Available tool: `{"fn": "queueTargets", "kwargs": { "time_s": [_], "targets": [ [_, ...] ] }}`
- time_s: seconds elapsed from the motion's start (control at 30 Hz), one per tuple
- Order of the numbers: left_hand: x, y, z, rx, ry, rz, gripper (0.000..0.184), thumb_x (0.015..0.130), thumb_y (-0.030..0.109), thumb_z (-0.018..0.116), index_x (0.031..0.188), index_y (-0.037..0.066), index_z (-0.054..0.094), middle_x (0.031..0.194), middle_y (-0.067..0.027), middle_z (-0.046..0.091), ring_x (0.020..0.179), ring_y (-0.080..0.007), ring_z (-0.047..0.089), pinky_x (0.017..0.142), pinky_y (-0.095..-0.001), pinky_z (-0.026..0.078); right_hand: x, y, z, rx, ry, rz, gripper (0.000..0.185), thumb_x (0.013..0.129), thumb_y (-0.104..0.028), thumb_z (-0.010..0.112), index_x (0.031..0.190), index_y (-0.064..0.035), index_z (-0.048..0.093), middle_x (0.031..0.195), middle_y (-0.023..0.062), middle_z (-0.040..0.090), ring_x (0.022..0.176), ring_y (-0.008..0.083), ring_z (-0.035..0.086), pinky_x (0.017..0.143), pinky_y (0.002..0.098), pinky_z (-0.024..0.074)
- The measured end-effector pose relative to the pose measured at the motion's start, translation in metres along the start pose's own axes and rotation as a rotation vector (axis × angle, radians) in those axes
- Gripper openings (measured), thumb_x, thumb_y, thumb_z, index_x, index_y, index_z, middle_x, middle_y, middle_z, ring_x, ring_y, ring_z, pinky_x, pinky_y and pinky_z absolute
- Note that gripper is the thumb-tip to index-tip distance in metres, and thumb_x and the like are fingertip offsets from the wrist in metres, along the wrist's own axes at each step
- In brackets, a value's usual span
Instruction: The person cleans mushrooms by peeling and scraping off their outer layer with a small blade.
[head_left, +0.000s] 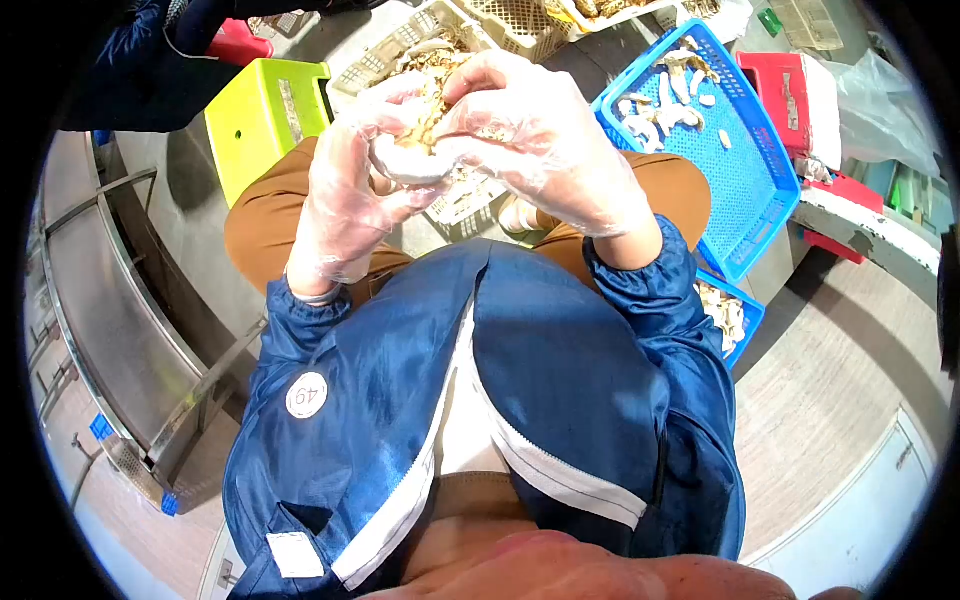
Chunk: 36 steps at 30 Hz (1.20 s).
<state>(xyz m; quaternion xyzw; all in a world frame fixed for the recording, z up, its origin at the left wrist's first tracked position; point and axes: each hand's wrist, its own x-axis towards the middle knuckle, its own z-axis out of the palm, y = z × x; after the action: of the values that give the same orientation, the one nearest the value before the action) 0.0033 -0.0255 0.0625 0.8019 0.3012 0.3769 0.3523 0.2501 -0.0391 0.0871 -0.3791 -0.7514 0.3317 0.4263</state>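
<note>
Both of my hands wear clear plastic gloves and meet over my lap around one mushroom (412, 163), which has a white, rounded part and a yellowish-brown ragged part. My left hand (350, 180) wraps around the white part from the side. With bent fingers, my right hand (545, 140) pinches the mushroom from the other side, close to the yellowish part. The fingers partly cover the mushroom, and I cannot make out any tool. Just beyond my hands, a beige crate (348, 82) holds brownish, ragged mushrooms.
To the right, a blue basket (735, 205) holds several white mushroom pieces; a smaller blue basket (742, 325) with white pieces is partly beneath it. A lime-green stool (240, 125) stands left, a red stool (775, 85) right. Another person's dark sleeve (130, 70) shows upper left.
</note>
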Motion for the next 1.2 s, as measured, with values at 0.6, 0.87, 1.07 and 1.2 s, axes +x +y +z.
{"fn": "queueTargets", "kwargs": {
  "time_s": [0.6, 0.87, 1.07, 1.2],
  "targets": [
    [-0.017, -0.006, 0.004, -0.518, 0.126, -0.254, 0.071, 0.072, -0.005, 0.093, 0.13, 0.011, 0.055, 0.156, -0.0213, 0.051, 0.151, -0.0321, 0.046, 0.126, -0.0469, 0.038, -0.017, 0.043, -0.025, -0.252, 0.458, 0.275, 0.014, 0.096, -0.008, 0.075, 0.104, 0.0021, 0.079, 0.088, 0.0092, 0.077, 0.078, 0.0153, 0.071, 0.074, 0.0298, 0.0561],
    [-0.017, -0.006, 0.008, -0.6, 0.156, -0.322, 0.069, 0.072, -0.004, 0.093, 0.128, 0.01, 0.054, 0.157, -0.0211, 0.05, 0.151, -0.0329, 0.046, 0.125, -0.0471, 0.04, -0.004, 0.005, 0.004, 0.038, 0.129, 0.031, 0.014, 0.09, -0.012, 0.083, 0.098, -0.0009, 0.079, 0.113, 0.0136, 0.074, 0.099, 0.0262, 0.074, 0.087, 0.0351, 0.0578],
    [-0.016, -0.011, 0.011, -0.405, 0.108, -0.169, 0.068, 0.071, -0.002, 0.095, 0.125, 0.011, 0.054, 0.154, -0.0212, 0.052, 0.148, -0.0324, 0.048, 0.123, -0.0464, 0.042, -0.006, 0.007, 0.004, 0.048, 0.14, 0.064, 0.014, 0.09, -0.01, 0.082, 0.1, -0.0009, 0.079, 0.112, 0.0147, 0.076, 0.094, 0.0251, 0.075, 0.085, 0.0336, 0.0588],
    [-0.018, -0.006, 0.014, -0.565, 0.154, -0.281, 0.07, 0.069, -0.001, 0.096, 0.125, 0.011, 0.055, 0.154, -0.0215, 0.052, 0.147, -0.0318, 0.049, 0.123, -0.0469, 0.042, -0.009, 0.01, 0.003, 0.259, 0.184, 0.207, 0.013, 0.096, -0.007, 0.078, 0.104, 0.0025, 0.078, 0.099, 0.0098, 0.078, 0.09, 0.0151, 0.073, 0.08, 0.0303, 0.0571]
  ]
}}
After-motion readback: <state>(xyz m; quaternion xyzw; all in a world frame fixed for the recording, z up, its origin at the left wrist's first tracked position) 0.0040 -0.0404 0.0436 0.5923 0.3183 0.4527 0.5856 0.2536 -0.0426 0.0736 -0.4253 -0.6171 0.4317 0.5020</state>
